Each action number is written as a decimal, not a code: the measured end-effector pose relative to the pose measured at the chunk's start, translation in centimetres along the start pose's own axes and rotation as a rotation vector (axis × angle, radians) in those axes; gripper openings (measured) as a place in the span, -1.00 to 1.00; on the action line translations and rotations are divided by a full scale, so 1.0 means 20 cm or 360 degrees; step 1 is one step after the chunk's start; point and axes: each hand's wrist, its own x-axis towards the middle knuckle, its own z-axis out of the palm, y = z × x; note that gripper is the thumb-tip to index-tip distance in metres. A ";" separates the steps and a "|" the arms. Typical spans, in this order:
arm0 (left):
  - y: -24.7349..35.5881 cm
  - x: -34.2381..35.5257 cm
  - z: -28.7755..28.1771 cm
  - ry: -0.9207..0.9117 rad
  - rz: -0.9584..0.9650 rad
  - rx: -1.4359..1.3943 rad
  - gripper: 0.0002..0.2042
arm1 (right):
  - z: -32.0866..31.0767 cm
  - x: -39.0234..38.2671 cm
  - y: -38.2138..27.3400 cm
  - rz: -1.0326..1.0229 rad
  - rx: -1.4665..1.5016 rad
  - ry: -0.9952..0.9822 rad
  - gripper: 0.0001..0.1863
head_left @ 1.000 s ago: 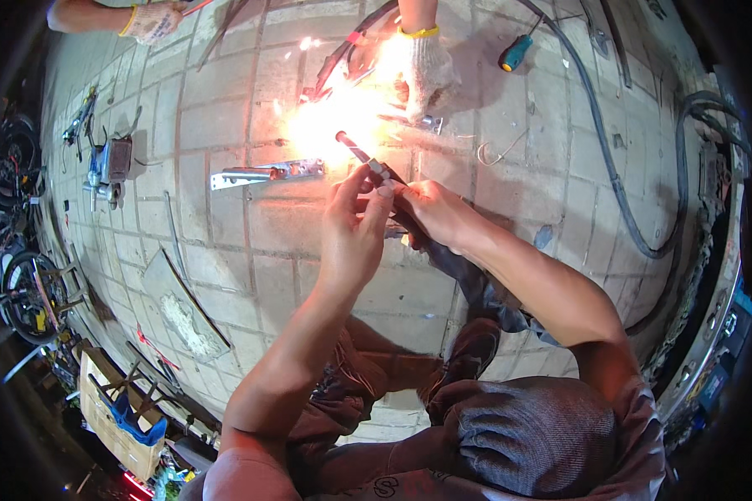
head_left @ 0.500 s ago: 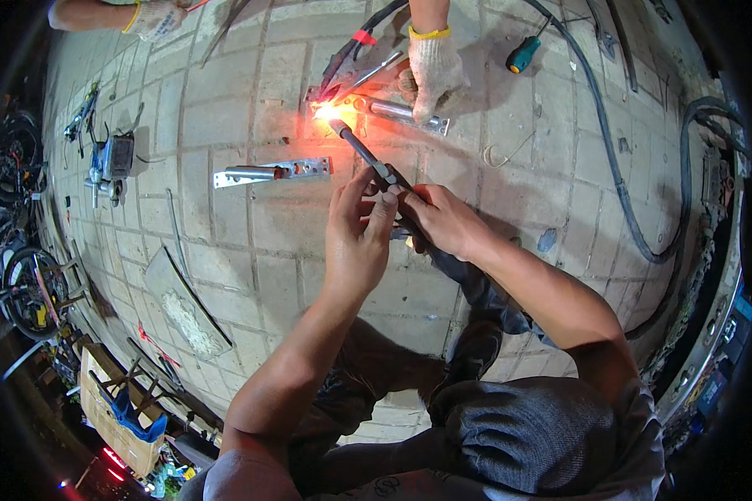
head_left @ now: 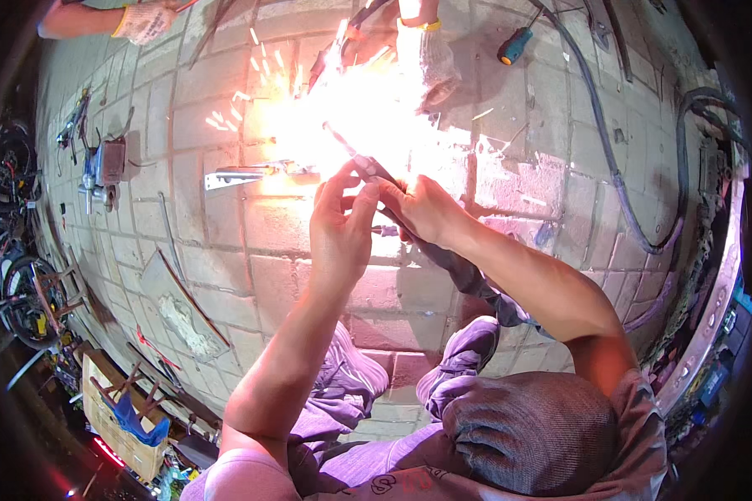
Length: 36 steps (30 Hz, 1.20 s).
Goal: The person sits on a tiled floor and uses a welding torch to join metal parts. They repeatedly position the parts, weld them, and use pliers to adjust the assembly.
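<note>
My left hand (head_left: 342,221) grips the front of a dark welding torch (head_left: 379,175) between thumb and fingers. Further back, my right hand (head_left: 430,213) is closed round the torch's handle, with its hose trailing down behind. A white glare with flying sparks covers the torch's tip and the metal being welded. Just beyond the glare, a co-worker's white-gloved hand (head_left: 426,71) reaches in from the top edge; what it holds is hidden. Left of the glare, a flat metal bracket (head_left: 226,178) lies on the paving, its right end washed out by light.
Another gloved hand (head_left: 146,22) is at the upper left. A teal-handled screwdriver (head_left: 515,46) and a long dark cable (head_left: 597,138) lie to the right. At left are a metal tool with a box-shaped body (head_left: 109,163), a curved-edged plate (head_left: 180,305) and parked bicycles (head_left: 29,296).
The small orange glow has become a large white glare with sparks, hiding the workpiece. Both my hands and the torch appear slightly further left, still gripping.
</note>
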 end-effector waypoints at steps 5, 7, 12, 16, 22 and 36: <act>-0.03 0.00 -0.01 -0.0083 0.0123 -0.0209 -0.60 | 0.01 0.03 0.09 -0.0118 0.0027 0.0119 -0.33; 0.01 0.00 -0.03 -0.0100 0.0065 0.0013 -0.61 | -0.05 -0.04 -0.08 0.0314 0.0147 -0.0134 -0.37; 0.09 -0.09 -0.02 0.0014 0.0498 0.0390 -0.73 | -0.03 -0.19 -0.02 0.0315 0.0342 -0.0042 -0.41; 0.21 -0.01 -0.04 -0.0062 0.0897 0.0776 -0.78 | -0.07 -0.34 0.05 0.0462 0.0250 -0.0053 -0.44; 0.03 0.33 0.05 -0.0354 0.0952 0.1512 -0.56 | -0.11 -0.60 0.18 0.0476 -0.0197 0.0266 -0.58; -0.18 0.53 0.18 -0.0157 0.1183 0.1915 -0.44 | -0.15 -0.65 0.24 0.0374 -0.0149 0.0326 -0.51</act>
